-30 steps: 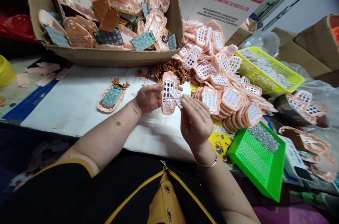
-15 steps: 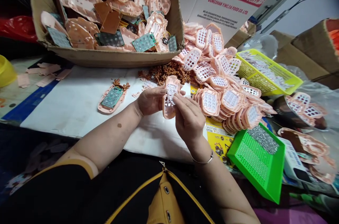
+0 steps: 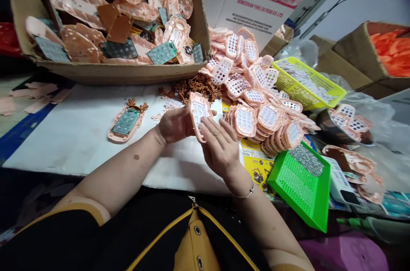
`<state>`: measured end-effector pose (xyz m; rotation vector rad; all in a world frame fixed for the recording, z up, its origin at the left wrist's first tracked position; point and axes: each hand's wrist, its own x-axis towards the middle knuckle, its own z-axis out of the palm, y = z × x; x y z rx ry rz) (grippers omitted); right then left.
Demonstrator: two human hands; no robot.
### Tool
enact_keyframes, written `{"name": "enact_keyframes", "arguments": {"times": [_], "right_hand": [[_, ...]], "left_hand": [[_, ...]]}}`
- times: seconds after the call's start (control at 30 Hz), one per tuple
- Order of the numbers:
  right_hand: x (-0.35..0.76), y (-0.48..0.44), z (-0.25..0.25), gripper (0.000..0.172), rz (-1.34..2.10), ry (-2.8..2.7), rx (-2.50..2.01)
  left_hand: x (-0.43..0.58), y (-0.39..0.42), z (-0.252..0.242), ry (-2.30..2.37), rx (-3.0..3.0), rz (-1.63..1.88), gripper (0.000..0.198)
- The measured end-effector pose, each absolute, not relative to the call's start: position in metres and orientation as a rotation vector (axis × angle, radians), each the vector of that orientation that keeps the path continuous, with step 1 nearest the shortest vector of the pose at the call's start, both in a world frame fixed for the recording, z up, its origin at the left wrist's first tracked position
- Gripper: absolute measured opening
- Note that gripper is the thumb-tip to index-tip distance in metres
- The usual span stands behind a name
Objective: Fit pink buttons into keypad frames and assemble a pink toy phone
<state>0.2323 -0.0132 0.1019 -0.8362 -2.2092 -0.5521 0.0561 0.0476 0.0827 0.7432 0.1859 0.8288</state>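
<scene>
A left hand (image 3: 176, 125) grasps a shell (image 3: 196, 97) before the parts box (image 3: 121, 73); the right hand (image 3: 221, 148), fingers extended, lies against the shell's keypad (image 3: 200, 110). Right of the parts box sits a tray (image 3: 296, 194).

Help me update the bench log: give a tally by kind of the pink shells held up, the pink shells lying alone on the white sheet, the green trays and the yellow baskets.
Handheld pink shell: 1
Lone pink shell on the white sheet: 1
Green tray: 1
Yellow basket: 1
Total: 4
</scene>
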Motion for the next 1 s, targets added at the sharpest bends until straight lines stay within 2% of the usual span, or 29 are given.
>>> {"name": "enact_keyframes", "arguments": {"times": [0.1,0.27,0.4,0.5,0.67,0.83,0.93,1.0], "right_hand": [[0.262,-0.01,0.113,0.044,-0.57,-2.054,-0.963],[0.32,0.001,0.128,0.02,-0.579,-2.066,-1.31],[0.338,0.006,0.116,0.025,-0.566,-2.182,-1.452],[0.344,0.005,0.111,0.027,-0.533,-2.281,-1.477],[0.347,0.022,0.142,0.036,-0.479,-2.335,-1.463],[0.329,0.103,0.18,0.03,-0.424,-2.424,-1.75],[0.313,0.162,0.172,0.026,-0.351,-2.476,-1.929],[0.305,0.193,0.159,0.03,-0.268,-2.512,-1.914]], "left_hand": [[0.056,0.05,0.082,0.219,0.789,0.808,0.074],[0.056,0.051,0.085,0.414,0.822,0.854,0.06],[0.056,0.049,0.089,0.467,0.856,0.845,0.058],[0.056,0.049,0.091,0.476,0.842,0.858,0.063],[0.056,0.048,0.091,0.482,0.817,0.878,0.062],[0.059,0.046,0.091,0.506,0.802,0.871,0.062],[0.058,0.046,0.092,0.498,0.793,0.87,0.061],[0.058,0.047,0.092,0.499,0.774,0.882,0.063]]}}
